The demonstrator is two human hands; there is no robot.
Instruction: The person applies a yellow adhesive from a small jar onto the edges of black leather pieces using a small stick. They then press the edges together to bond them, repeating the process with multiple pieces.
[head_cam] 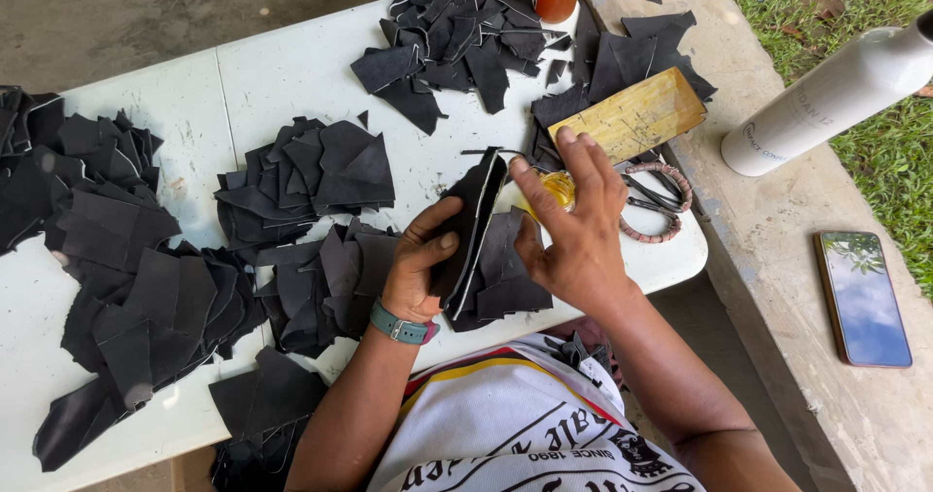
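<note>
The person's left hand (420,264), with a teal watch strap (398,325) at the wrist, is curled around a folded black leather piece with a pale edge (473,222), thumb on its near face and fingers wrapped behind, holding it upright on edge over the near middle of the white plastic table (292,74). The right hand (573,225) is just right of it, fingers loosely spread, the forefinger tip touching the top of the held piece; the palm rests over a small stack of black leather offcuts (505,278) lying under and beside the held piece. Behind the right hand's fingers sits a small round pot of amber glue (560,187). Further right, near the table's edge, lie scissors with cord-wrapped handles (659,201), and beyond them a yellowed wooden block (637,115). Heaps of black leather scraps (107,249) cover the left and far parts of the table. On the concrete ledge (777,259) at right lie a white metal bottle (826,99) on its side and a smartphone (863,298), screen up.
</note>
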